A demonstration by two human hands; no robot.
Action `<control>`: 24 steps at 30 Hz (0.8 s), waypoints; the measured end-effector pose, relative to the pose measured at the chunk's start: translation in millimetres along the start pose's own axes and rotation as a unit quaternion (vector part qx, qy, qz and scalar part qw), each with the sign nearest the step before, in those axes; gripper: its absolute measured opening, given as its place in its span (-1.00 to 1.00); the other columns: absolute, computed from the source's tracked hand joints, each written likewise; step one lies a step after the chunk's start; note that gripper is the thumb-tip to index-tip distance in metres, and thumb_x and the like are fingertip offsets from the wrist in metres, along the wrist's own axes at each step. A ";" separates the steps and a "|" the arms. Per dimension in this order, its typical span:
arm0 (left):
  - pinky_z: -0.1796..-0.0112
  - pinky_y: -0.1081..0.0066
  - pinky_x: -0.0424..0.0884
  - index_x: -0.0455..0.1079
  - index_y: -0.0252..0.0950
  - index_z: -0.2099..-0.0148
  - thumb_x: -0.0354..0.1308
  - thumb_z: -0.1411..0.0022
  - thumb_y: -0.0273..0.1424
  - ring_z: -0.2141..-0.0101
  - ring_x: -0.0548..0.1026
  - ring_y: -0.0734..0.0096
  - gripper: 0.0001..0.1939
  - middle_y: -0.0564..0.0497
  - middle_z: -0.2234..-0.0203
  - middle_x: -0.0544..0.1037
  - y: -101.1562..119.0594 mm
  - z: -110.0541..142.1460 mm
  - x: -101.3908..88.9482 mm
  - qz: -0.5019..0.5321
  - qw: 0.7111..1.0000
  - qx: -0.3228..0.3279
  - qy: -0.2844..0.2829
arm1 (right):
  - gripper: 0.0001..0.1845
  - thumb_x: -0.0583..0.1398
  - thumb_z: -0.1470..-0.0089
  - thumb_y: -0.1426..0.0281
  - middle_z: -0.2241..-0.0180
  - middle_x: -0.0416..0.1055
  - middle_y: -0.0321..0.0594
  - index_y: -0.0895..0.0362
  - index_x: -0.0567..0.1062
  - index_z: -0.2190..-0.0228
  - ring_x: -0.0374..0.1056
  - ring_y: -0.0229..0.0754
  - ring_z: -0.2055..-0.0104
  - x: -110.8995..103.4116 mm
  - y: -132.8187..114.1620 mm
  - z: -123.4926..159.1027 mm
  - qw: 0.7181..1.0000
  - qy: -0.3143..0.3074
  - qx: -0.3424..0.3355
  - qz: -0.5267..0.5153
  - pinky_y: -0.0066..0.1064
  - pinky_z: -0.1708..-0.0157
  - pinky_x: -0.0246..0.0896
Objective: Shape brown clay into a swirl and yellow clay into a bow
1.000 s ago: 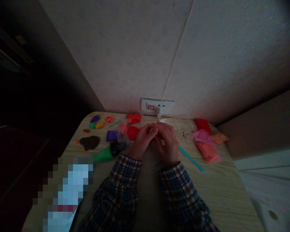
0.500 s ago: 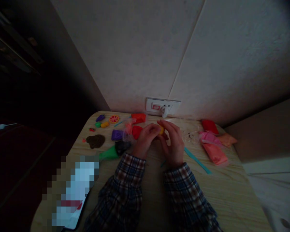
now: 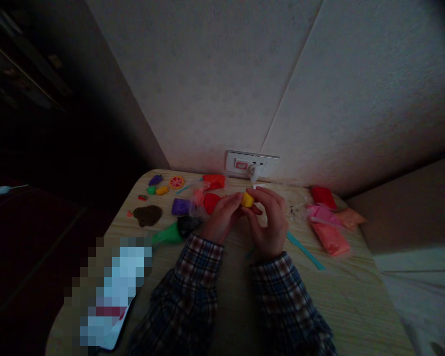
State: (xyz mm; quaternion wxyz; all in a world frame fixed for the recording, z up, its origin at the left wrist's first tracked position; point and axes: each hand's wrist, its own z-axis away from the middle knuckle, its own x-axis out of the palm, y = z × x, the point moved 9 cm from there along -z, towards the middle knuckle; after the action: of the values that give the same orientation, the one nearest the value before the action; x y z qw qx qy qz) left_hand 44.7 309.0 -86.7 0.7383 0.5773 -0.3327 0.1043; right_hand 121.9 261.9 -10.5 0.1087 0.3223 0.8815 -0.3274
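Observation:
Between my two hands, above the middle of the table, is a small yellow lump of modelling clay (image 3: 247, 200). My left hand (image 3: 224, 216) pinches its left side with thumb and fingers. My right hand (image 3: 269, 220) holds its right side, thumb below and forefinger above. Just left of my left hand lie a red clay packet (image 3: 211, 202) and a purple packet (image 3: 180, 206). A turquoise flat tool (image 3: 304, 250) lies to the right of my right wrist. The undersides of my fingers are hidden.
Small clay pieces sit back left: purple grapes (image 3: 155, 180), a round citrus slice (image 3: 177, 182), a brown shape (image 3: 147, 216). A green packet (image 3: 167, 234) and a blurred-out phone (image 3: 120, 291) lie left. Pink and red packets (image 3: 330, 237) lie right. A wall socket (image 3: 252, 163) is behind.
My hands have parted slightly and my right fingers have lifted, so the yellow clay, mostly hidden before, now shows between them. The whole view has shifted a little.

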 end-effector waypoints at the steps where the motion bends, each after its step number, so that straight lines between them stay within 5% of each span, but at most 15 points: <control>1: 0.21 0.32 0.41 0.43 -0.36 0.33 0.23 -0.04 -0.05 0.23 0.52 0.22 -0.58 -0.05 0.43 0.54 0.2 0.0 -0.6 -0.008 1.000 0.000 0.005 | -0.69 0.15 -0.12 0.44 0.17 0.46 -0.15 0.05 0.39 0.06 0.33 -0.05 0.03 0.3 -0.5 -0.3 1.000 0.001 -0.001 -0.001 -0.14 0.06 0.28; 10: 0.28 0.37 0.39 0.34 -0.33 0.31 0.30 0.03 -0.09 0.33 0.52 0.33 -0.58 0.02 0.46 0.52 6.1 0.7 -0.3 -0.046 0.998 0.036 0.013 | -0.71 0.13 -0.13 0.43 0.19 0.46 -0.15 0.05 0.39 0.08 0.34 -0.04 0.05 -1.7 1.2 1.0 1.000 0.010 -0.007 0.023 -0.09 0.08 0.26; 19: 0.23 0.30 0.42 0.42 -0.32 0.40 0.18 -0.07 -0.04 0.23 0.51 0.20 -0.60 -0.03 0.48 0.54 0.5 -0.6 -2.1 -0.056 0.998 0.013 0.037 | -0.70 0.16 -0.11 0.42 0.18 0.41 -0.14 0.03 0.40 0.07 0.32 -0.03 0.05 -1.1 0.9 -0.4 0.999 0.015 -0.011 0.040 -0.08 0.07 0.25; 24: 0.28 0.34 0.41 0.42 -0.33 0.31 0.26 -0.02 -0.09 0.25 0.51 0.23 -0.62 -0.02 0.44 0.53 5.0 0.5 2.6 -0.053 0.998 0.035 0.003 | -0.65 0.12 -0.13 0.45 0.16 0.42 -0.14 0.03 0.37 0.02 0.31 -0.05 0.04 3.7 0.9 -0.8 1.000 -0.002 -0.012 0.019 -0.09 0.05 0.25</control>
State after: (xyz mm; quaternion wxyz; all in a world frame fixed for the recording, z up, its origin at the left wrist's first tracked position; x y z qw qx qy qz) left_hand 43.8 309.5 -81.2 0.7231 0.6195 -0.2954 0.0785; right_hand 119.6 264.7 -11.9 0.1201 0.3372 0.8788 -0.3155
